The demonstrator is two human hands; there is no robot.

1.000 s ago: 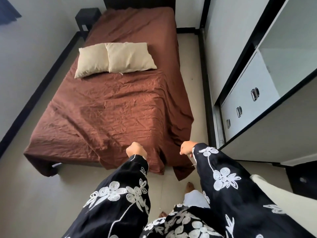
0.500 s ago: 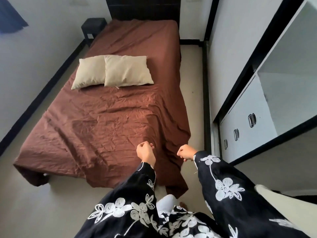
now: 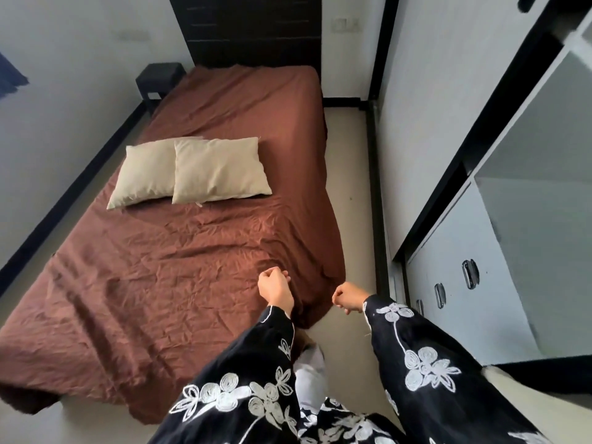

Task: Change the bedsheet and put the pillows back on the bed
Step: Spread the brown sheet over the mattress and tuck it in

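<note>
Left hand [image 3: 276, 287]: my fingers are curled into a loose fist over the near right corner of the sheet; I cannot tell whether they pinch any cloth.
Right hand [image 3: 347, 297]: curled shut, empty, above the floor [image 3: 349, 174] just beside that corner.
Sheet [image 3: 166, 277]: brown, thin, creased all over, spread across the bed and hanging over its edges.
Pillows [image 3: 192, 171]: two, beige, plump, rectangular, overlapping side by side mid-bed on the sheet.
Sleeves [image 3: 416, 357]: black, with white embroidered flowers.
Wardrobe [image 3: 455, 283]: white drawers, metal handles.
</note>
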